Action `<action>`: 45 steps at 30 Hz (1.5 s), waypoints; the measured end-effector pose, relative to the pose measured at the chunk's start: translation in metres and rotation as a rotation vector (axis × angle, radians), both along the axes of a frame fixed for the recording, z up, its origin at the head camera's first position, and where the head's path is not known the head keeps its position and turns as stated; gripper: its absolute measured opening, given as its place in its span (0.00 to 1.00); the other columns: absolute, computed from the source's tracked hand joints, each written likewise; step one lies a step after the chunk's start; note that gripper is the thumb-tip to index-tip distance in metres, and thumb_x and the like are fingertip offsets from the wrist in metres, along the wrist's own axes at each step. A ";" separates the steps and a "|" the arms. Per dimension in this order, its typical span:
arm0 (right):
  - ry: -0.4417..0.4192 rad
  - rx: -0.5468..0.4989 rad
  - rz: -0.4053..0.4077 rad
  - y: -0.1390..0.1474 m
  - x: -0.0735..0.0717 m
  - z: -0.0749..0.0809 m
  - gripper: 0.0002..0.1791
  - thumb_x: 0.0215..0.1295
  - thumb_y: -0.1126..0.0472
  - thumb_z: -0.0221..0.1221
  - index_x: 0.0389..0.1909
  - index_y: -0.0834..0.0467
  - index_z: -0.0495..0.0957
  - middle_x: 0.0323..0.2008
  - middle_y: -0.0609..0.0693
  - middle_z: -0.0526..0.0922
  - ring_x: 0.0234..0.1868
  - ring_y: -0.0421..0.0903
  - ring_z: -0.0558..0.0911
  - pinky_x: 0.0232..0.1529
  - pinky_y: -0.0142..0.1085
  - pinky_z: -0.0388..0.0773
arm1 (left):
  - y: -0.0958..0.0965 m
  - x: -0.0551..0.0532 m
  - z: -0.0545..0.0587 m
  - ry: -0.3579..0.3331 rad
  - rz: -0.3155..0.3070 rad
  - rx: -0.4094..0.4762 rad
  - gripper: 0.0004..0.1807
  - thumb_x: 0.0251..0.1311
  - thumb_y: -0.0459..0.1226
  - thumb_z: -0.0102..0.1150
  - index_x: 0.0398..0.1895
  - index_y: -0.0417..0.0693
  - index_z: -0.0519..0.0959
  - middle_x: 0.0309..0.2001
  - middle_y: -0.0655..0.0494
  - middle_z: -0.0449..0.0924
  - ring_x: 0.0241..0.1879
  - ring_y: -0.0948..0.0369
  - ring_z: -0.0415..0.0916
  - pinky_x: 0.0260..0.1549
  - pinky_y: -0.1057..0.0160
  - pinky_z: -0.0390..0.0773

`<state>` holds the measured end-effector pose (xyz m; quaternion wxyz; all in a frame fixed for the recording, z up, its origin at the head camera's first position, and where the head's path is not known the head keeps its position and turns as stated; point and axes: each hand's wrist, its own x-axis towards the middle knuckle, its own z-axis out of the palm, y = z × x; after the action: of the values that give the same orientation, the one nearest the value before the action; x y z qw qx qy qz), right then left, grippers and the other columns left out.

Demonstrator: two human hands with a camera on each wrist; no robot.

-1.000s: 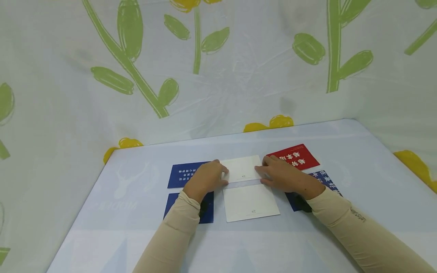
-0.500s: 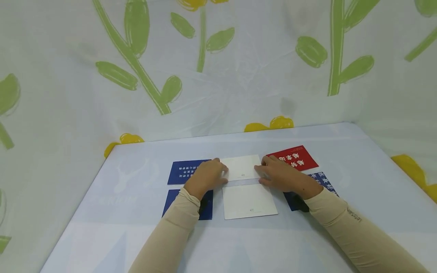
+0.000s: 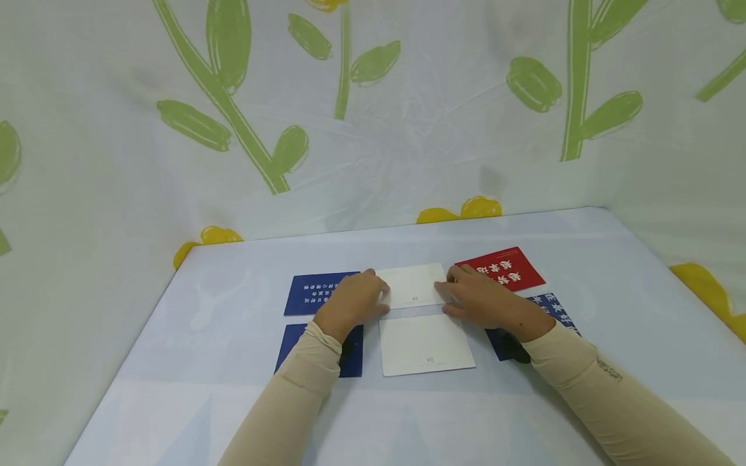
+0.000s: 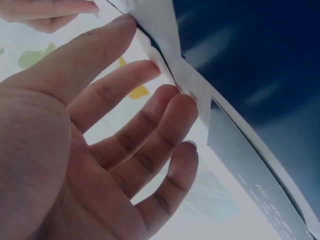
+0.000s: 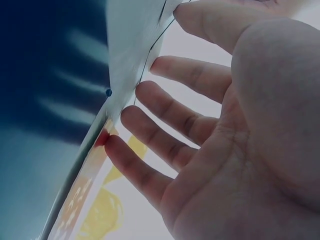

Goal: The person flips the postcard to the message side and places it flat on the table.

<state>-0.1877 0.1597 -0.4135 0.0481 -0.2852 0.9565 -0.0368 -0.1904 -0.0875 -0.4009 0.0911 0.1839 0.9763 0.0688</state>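
Observation:
Two white cards lie on the table one behind the other, the far card (image 3: 412, 285) and the near card (image 3: 428, 345). My left hand (image 3: 353, 303) rests at the far card's left edge, its fingertips touching down there. At the right edge of the same card is my right hand (image 3: 481, 301), thumb and fingers against its side. Both wrist views show loosely bent, spread fingers with nothing gripped, on the left hand (image 4: 125, 135) and the right hand (image 5: 200, 130) alike.
Left of the white cards lie two dark blue cards, a far one (image 3: 303, 294) and a near one (image 3: 354, 359), partly under the left arm. A red card (image 3: 517, 265) and another blue card (image 3: 557, 312) lie on the right. Behind the table (image 3: 233, 414) hangs a flowered cloth (image 3: 384, 155).
The head view shifts slightly. Both hands stay at the far white card's edges, and the cards keep their places.

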 end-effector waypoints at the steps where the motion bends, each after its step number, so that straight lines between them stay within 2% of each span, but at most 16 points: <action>1: -0.002 -0.006 -0.002 0.000 0.000 0.000 0.32 0.60 0.49 0.69 0.66 0.53 0.76 0.54 0.57 0.78 0.55 0.53 0.75 0.55 0.46 0.82 | 0.000 0.000 0.000 -0.001 0.001 0.002 0.22 0.60 0.46 0.69 0.57 0.52 0.84 0.54 0.49 0.82 0.51 0.54 0.81 0.59 0.55 0.78; 10: -0.014 -0.080 -0.018 0.008 -0.005 0.001 0.31 0.59 0.50 0.70 0.63 0.53 0.78 0.53 0.57 0.80 0.52 0.52 0.80 0.49 0.45 0.84 | 0.002 -0.001 0.002 0.016 -0.018 -0.014 0.22 0.61 0.47 0.68 0.58 0.52 0.83 0.56 0.49 0.83 0.53 0.52 0.82 0.59 0.54 0.78; 15: -0.025 -0.126 -0.055 0.013 -0.008 0.011 0.31 0.60 0.50 0.70 0.64 0.54 0.77 0.57 0.59 0.80 0.58 0.56 0.79 0.52 0.49 0.83 | 0.000 -0.001 0.001 -0.003 0.006 -0.009 0.22 0.60 0.47 0.69 0.57 0.53 0.84 0.54 0.49 0.83 0.51 0.52 0.82 0.59 0.53 0.78; 18: -0.009 -0.145 -0.077 0.020 -0.012 0.019 0.29 0.62 0.53 0.68 0.64 0.55 0.77 0.58 0.60 0.80 0.60 0.57 0.78 0.54 0.50 0.82 | 0.000 -0.001 0.000 0.009 0.005 -0.009 0.22 0.60 0.47 0.69 0.57 0.53 0.84 0.53 0.49 0.83 0.51 0.53 0.82 0.59 0.52 0.78; 23: -0.005 -0.125 -0.110 0.040 -0.023 0.026 0.28 0.65 0.57 0.65 0.65 0.57 0.75 0.59 0.63 0.77 0.61 0.60 0.76 0.56 0.54 0.80 | -0.001 -0.002 0.001 0.026 -0.003 -0.026 0.21 0.61 0.47 0.68 0.56 0.53 0.84 0.52 0.49 0.83 0.51 0.53 0.82 0.59 0.51 0.77; 30: -0.068 -0.103 -0.191 0.070 -0.032 0.022 0.29 0.63 0.62 0.64 0.66 0.59 0.74 0.63 0.66 0.73 0.65 0.66 0.71 0.58 0.59 0.76 | 0.001 -0.001 0.001 0.027 -0.022 -0.035 0.21 0.62 0.47 0.68 0.57 0.51 0.84 0.52 0.49 0.83 0.51 0.53 0.82 0.58 0.51 0.78; 33: -0.074 -0.076 -0.203 0.079 -0.037 0.020 0.31 0.62 0.61 0.65 0.67 0.59 0.73 0.66 0.67 0.71 0.67 0.68 0.69 0.59 0.61 0.75 | 0.001 -0.001 0.001 0.040 -0.036 -0.053 0.21 0.62 0.47 0.67 0.57 0.52 0.83 0.52 0.49 0.84 0.50 0.53 0.82 0.58 0.52 0.78; 39: -0.098 -0.051 -0.223 0.091 -0.042 0.021 0.35 0.58 0.59 0.67 0.68 0.59 0.72 0.67 0.69 0.68 0.67 0.71 0.66 0.56 0.63 0.76 | -0.001 -0.001 0.003 0.022 -0.028 -0.044 0.22 0.62 0.47 0.67 0.58 0.52 0.83 0.53 0.49 0.83 0.51 0.53 0.82 0.59 0.52 0.78; 45: -0.170 -0.047 -0.203 0.097 -0.047 0.020 0.40 0.52 0.62 0.69 0.69 0.58 0.70 0.69 0.70 0.66 0.69 0.73 0.63 0.55 0.62 0.78 | -0.001 0.000 0.003 0.015 -0.026 -0.032 0.23 0.62 0.47 0.67 0.59 0.52 0.82 0.53 0.49 0.83 0.51 0.53 0.82 0.59 0.53 0.78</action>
<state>-0.2347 0.2562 -0.3939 0.1182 -0.1838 0.9719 -0.0877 -0.1900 -0.0886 -0.3977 0.0877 0.1955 0.9754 0.0507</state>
